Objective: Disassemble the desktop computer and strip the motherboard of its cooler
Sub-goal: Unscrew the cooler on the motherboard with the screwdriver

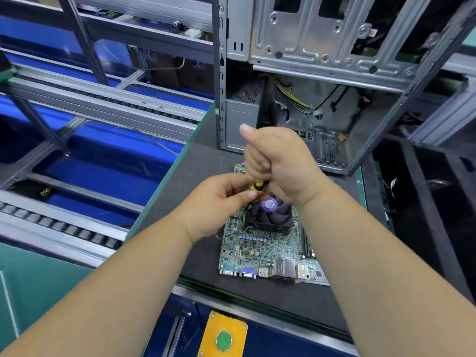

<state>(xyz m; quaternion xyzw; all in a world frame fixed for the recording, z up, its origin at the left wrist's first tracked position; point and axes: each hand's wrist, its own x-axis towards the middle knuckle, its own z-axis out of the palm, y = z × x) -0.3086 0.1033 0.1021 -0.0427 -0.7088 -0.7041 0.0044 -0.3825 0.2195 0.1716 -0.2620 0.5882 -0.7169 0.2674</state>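
A green motherboard lies flat on the dark mat, ports toward me. On it sits a black fan cooler with a purple hub sticker. My right hand grips the handle of a yellow and black screwdriver held upright over the cooler's far left corner, thumb sticking up. My left hand pinches the screwdriver's lower part with fingertips and thumb. The tool's tip is hidden behind my hands.
The open metal computer case stands behind the board, with loose cables inside. A black foam tray is to the right. Roller conveyor rails and blue bins lie to the left. A yellow box with a green button sits at the bench front.
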